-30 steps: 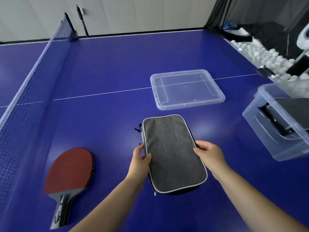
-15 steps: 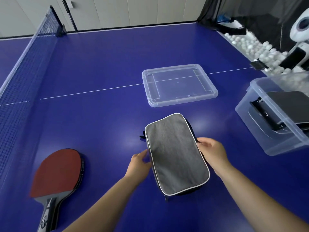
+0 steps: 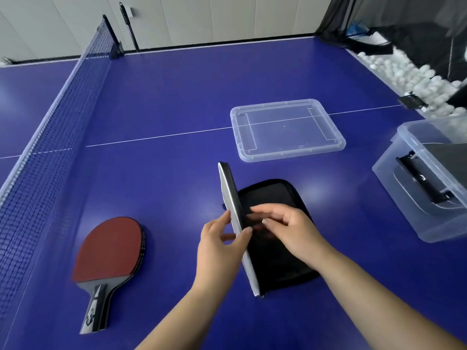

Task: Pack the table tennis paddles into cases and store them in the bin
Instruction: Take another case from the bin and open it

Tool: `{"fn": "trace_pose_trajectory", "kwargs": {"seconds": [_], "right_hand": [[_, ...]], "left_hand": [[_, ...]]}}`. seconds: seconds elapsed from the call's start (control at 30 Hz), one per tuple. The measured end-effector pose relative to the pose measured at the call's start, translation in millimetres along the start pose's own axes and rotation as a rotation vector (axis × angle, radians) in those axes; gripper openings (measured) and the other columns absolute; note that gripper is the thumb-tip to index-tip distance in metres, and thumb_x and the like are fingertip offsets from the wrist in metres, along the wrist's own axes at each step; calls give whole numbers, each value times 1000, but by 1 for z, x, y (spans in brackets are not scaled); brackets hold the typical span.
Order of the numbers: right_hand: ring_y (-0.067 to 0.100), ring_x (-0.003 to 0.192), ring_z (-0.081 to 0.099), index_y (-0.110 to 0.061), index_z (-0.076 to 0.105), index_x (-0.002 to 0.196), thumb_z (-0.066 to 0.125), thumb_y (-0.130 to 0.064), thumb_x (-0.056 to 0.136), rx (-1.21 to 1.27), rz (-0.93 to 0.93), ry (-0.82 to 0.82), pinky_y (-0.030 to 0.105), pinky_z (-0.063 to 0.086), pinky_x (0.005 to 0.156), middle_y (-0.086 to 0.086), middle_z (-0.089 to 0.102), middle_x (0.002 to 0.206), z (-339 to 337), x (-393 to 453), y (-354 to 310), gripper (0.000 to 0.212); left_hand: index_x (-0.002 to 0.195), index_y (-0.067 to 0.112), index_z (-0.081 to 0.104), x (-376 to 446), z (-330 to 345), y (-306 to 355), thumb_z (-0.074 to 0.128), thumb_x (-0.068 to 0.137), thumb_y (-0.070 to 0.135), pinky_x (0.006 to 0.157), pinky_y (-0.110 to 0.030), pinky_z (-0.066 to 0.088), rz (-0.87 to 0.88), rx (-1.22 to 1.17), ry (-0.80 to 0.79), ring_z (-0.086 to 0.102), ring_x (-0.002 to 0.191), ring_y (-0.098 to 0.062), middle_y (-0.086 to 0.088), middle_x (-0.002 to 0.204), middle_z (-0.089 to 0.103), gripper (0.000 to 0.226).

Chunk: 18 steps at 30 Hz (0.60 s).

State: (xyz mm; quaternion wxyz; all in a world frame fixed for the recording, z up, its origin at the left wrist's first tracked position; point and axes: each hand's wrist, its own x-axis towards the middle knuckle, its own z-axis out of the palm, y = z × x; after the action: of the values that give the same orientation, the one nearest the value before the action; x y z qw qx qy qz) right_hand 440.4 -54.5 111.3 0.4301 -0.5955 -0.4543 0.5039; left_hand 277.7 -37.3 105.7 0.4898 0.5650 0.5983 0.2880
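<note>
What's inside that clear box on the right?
Inside the clear bin lies a dark grey case, resting against a black bar at the bin's near wall. Whatever lies beneath the case is hidden, and the picture's edge cuts off the bin's far side.

Clear plastic lid, matt cloth case

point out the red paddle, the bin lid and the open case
red paddle (image 3: 108, 248), head view, middle of the red rubber face
bin lid (image 3: 288, 130), head view, flat clear centre panel
open case (image 3: 273, 195), head view, black inner lining of the lower half
</note>
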Motion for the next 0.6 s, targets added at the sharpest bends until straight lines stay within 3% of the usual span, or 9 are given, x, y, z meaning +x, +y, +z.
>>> {"fn": "trace_pose_trajectory", "kwargs": {"seconds": [0.07, 0.13, 0.17, 0.23, 0.33, 0.5, 0.6], "right_hand": [[5, 93, 69, -30, 67, 104, 52, 2, 94, -68, 12, 124, 18, 53, 78, -9, 74, 101, -9, 5, 21, 37], [4, 98, 65, -30, 67, 104, 58, -3, 90, -264, 29, 324, 22, 51, 87, -9, 70, 108, -27, 10, 49, 32], [7, 103, 62, -29, 66, 109, 63, -6, 88, -387, 58, 400, 24, 49, 91, -7, 65, 113, -36, 11, 62, 31], [17, 114, 52, -26, 61, 121, 69, -13, 84, -586, 134, 474, 29, 41, 99, 0, 55, 123, -50, 8, 86, 40], [20, 120, 47, -25, 56, 129, 70, -16, 84, -599, 226, 461, 30, 37, 98, 2, 48, 129, -56, 3, 107, 48], [18, 113, 52, -26, 57, 127, 67, -14, 86, -588, 265, 486, 27, 41, 89, 2, 46, 126, -50, 1, 124, 44], [15, 97, 48, -24, 57, 127, 66, -15, 88, -580, 334, 511, 26, 39, 81, 7, 47, 127, -52, -1, 126, 42]], "left_hand": [[122, 43, 60, -2, -13, -7, 66, 87, 29, 58, -10, 42, -19, -8, 62, 61, 64, 2, 9, 105, 65, 38], [115, 47, 64, -3, -24, -16, 62, 89, 24, 49, -15, 35, -66, -35, 111, 47, 47, -4, -3, 81, 70, 34], [115, 46, 65, -2, -30, -22, 61, 90, 23, 51, -18, 36, -86, -44, 133, 47, 49, -7, -4, 76, 71, 34], [117, 41, 66, -1, -41, -35, 61, 90, 24, 60, -19, 42, -119, -40, 192, 62, 63, -2, 14, 84, 73, 33], [126, 31, 63, 4, -53, -58, 61, 92, 24, 68, -21, 44, -171, 23, 291, 63, 79, 4, 20, 91, 69, 35], [139, 28, 51, 8, -56, -90, 53, 96, 23, 70, -27, 43, -224, 125, 322, 57, 82, 0, 11, 100, 66, 44], [142, 26, 47, 11, -54, -104, 51, 97, 21, 77, -30, 40, -251, 142, 323, 56, 86, -9, 7, 104, 64, 46]]}}
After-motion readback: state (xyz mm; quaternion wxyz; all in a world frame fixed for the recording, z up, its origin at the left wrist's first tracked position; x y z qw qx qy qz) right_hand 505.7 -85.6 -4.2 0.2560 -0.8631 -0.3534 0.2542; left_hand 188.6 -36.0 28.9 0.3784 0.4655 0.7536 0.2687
